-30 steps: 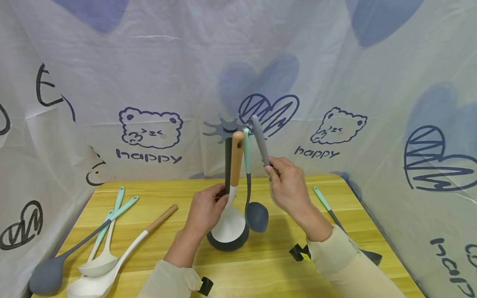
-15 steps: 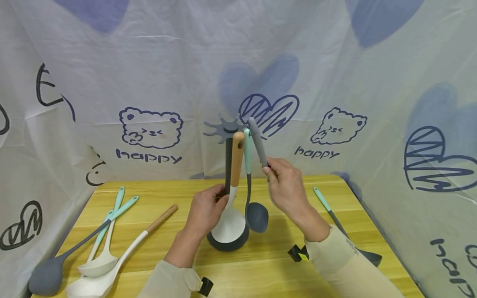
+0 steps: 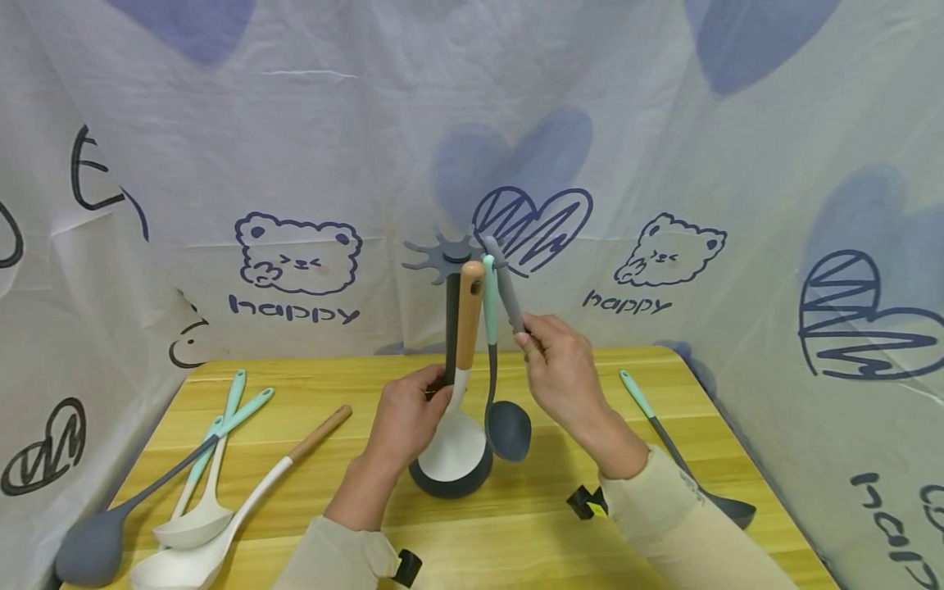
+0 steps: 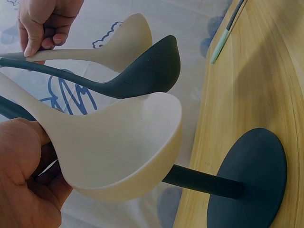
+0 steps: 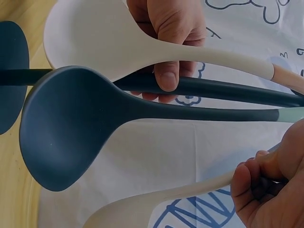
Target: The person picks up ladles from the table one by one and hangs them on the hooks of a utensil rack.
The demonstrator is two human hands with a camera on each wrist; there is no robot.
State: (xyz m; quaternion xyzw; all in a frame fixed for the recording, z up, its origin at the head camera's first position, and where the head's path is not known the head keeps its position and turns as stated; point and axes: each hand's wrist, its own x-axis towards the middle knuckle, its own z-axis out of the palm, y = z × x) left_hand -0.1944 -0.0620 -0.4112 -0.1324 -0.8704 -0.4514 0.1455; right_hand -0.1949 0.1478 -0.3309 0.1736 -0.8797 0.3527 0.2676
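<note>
A dark utensil stand with a crown of hooks rises from a round base. My left hand grips its post, thumb across the front. From the hooks hang a white ladle with a wooden handle and a dark ladle with a mint handle. To the right of these, my right hand pinches a cream ladle by its grey handle. The handle's top is beside the right-hand hooks; whether it touches one I cannot tell. In the head view the hand hides this ladle's bowl.
On the wooden table, several utensils lie crossed at the left: a dark one with a mint handle, a cream ladle, and a white ladle with a wooden handle. A dark mint-handled utensil lies at the right. Printed cloth hangs behind.
My right hand has brought the cream ladle slightly left and down, its grey handle top now closer to the stand's hooks. My left hand stays on the post.
</note>
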